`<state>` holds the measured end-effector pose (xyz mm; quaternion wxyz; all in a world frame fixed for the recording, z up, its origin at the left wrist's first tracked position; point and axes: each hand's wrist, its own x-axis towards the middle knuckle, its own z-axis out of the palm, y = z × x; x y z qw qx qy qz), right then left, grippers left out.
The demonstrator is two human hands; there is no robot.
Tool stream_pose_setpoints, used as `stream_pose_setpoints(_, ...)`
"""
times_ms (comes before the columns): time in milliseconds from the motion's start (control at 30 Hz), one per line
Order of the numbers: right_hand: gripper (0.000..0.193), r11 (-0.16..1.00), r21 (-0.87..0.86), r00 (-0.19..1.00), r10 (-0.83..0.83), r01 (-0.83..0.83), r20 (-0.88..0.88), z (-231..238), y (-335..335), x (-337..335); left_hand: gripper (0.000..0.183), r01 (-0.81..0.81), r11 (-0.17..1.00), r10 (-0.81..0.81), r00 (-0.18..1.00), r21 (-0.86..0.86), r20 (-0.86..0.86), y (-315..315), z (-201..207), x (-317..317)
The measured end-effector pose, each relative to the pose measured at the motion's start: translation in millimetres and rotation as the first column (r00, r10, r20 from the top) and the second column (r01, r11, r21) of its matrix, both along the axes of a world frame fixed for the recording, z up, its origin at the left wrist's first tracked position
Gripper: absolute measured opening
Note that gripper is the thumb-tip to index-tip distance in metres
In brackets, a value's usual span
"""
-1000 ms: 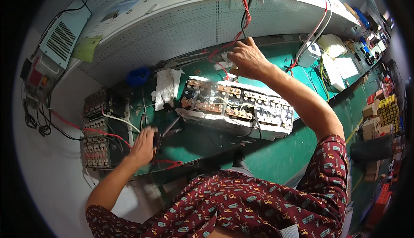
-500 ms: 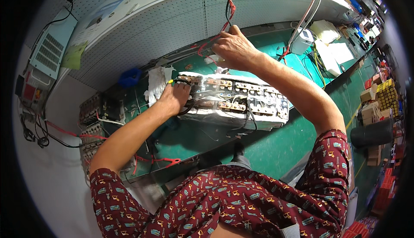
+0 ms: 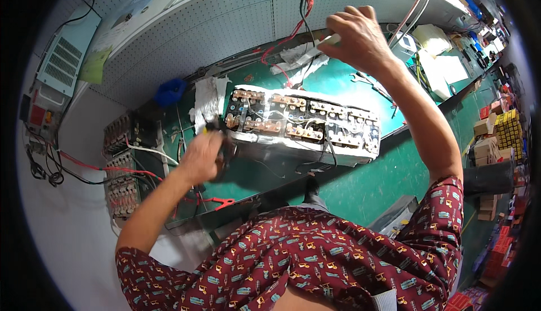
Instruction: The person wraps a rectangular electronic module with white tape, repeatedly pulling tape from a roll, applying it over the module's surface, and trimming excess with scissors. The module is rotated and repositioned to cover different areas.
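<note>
A long battery pack [image 3: 304, 154] with copper bars, bolts and thin wires along its top lies on the green bench [image 3: 265, 173]. My left hand [image 3: 203, 156] is closed just off the pack's left end, smeared by motion. A black cable-like thing [image 3: 227, 152] shows beside its fingers; its exact kind is blurred. My right hand [image 3: 358, 36] is raised beyond the pack, over the back of the bench. Its fingers pinch a flat white strip [image 3: 329, 42], whose material I cannot make out. White crumpled cloth [image 3: 209, 101] rests at the pack's left end.
Red and black cables [image 3: 307, 6] hang from the shelf edge. Spanners [image 3: 360, 78] lie right of the pack, near a white box-shaped device [image 3: 403, 49]. At the left stand another cell pack [image 3: 121, 190], red clips [image 3: 222, 203] and a blue object [image 3: 170, 92].
My left hand has come off the pack's left end toward me, with the black thing. My right hand has moved right and away, now showing a white strip. The spanners have come into sight.
</note>
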<state>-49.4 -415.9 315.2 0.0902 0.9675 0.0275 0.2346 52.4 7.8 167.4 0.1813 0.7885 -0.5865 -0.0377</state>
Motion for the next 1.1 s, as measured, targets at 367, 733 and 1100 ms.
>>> stream_pose_setpoints(367, 0.036, 0.983, 0.173, 0.997, -0.065, 0.059, 0.030, 18, 3, -76, 0.058, -0.140, 0.939, 0.169, 0.984, 0.315, -0.065, 105, -180, -43)
stream_pose_setpoints(733, 0.037, 0.864, 0.491, 0.990, -0.139, 0.113, 0.018, 1, 27, -170, 0.047, -0.103, 0.978, 0.024, 0.920, -0.182, -0.390, -119, -9, -31)
stream_pose_setpoints(1100, 0.037, 0.704, 0.679, 0.974, -0.213, 0.208, -0.077, -49, 28, -239, 0.015, 0.056, 0.998, -0.046, 0.946, 0.020, -0.320, -172, -51, -6)
